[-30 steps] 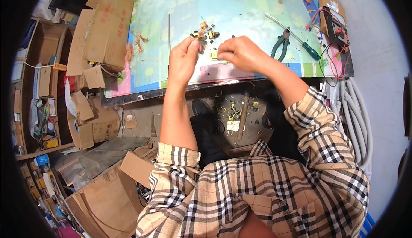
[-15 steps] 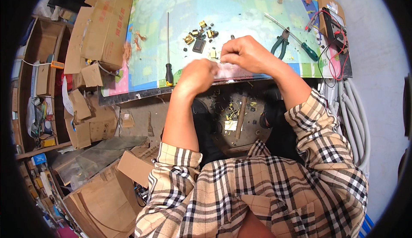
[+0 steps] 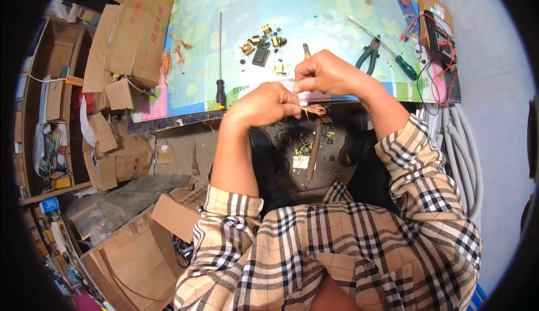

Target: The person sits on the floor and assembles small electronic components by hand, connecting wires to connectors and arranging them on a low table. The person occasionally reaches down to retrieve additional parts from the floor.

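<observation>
My left hand [image 3: 264, 104] and my right hand [image 3: 327, 74] meet just at the near edge of the table [image 3: 168, 121]. Between their fingertips they pinch a small bundle of thin copper wire [image 3: 315, 110], which hangs over a dark round pan [image 3: 306, 154] below the table edge. The pan holds small scraps and a wooden stick. On the mat just beyond my hands lie several small brass and black electrical parts [image 3: 261, 42].
A long screwdriver [image 3: 220, 58] lies left of the parts; green-handled pliers [image 3: 368, 55] and a green screwdriver [image 3: 393, 55] lie to the right. A meter with red leads [image 3: 435, 30] sits far right. Cardboard boxes [image 3: 137, 30] crowd the left side and floor. Grey hoses [image 3: 457, 142] run down the right.
My left hand has drawn back from the parts on the mat toward the table edge. Both hands now meet lower, over the pan, pinching the copper wire.
</observation>
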Demonstrator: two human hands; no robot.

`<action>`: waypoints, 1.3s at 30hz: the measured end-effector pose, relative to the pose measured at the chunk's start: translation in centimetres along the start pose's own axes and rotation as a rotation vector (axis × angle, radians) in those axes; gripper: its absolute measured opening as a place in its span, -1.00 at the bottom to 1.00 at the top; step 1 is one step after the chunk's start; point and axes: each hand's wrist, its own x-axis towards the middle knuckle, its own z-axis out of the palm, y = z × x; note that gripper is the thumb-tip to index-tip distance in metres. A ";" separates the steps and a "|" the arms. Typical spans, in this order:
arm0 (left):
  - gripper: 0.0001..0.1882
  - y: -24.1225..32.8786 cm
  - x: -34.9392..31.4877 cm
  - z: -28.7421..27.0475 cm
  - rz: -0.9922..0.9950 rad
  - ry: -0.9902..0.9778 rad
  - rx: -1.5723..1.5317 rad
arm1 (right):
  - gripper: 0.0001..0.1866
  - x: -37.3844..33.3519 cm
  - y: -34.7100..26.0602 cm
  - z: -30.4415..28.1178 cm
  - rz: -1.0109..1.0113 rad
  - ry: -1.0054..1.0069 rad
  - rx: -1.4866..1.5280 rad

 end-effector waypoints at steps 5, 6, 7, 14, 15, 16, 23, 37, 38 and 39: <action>-0.66 0.4 -0.5 -2.0 0.251 0.282 -0.898 | -0.83 0.3 -0.7 0.7 0.082 0.129 0.661; -0.69 0.0 0.3 -2.3 0.151 0.409 -0.884 | -0.83 0.7 -0.5 1.2 0.081 0.177 0.648; -0.70 -0.3 0.8 -1.8 0.107 0.592 -0.577 | -0.83 1.1 -0.4 1.8 0.041 0.226 0.572; -0.78 1.4 1.1 0.6 -0.228 0.603 0.405 | -0.86 1.3 1.1 2.6 -0.221 0.394 -0.324; -0.77 1.0 0.9 0.6 -0.168 0.481 0.383 | -0.86 1.1 1.0 2.4 -0.237 0.353 -0.332; -0.76 0.3 0.6 0.5 -0.108 0.360 0.360 | -0.86 1.0 0.8 2.2 -0.253 0.312 -0.341; -0.72 0.6 -1.1 -1.9 0.130 0.356 -0.582 | -0.83 0.7 0.2 0.7 0.018 0.146 0.543; -0.78 -0.1 0.3 0.6 0.072 0.425 0.251 | -0.86 0.5 0.3 1.5 -0.216 0.316 -0.261; -0.77 0.3 -0.3 -0.5 0.089 0.299 0.076 | -0.86 0.5 0.6 1.1 -0.197 0.285 -0.171; -0.75 0.6 -0.5 -1.1 0.103 0.170 -0.097 | -0.86 0.5 0.9 0.8 -0.124 0.229 0.036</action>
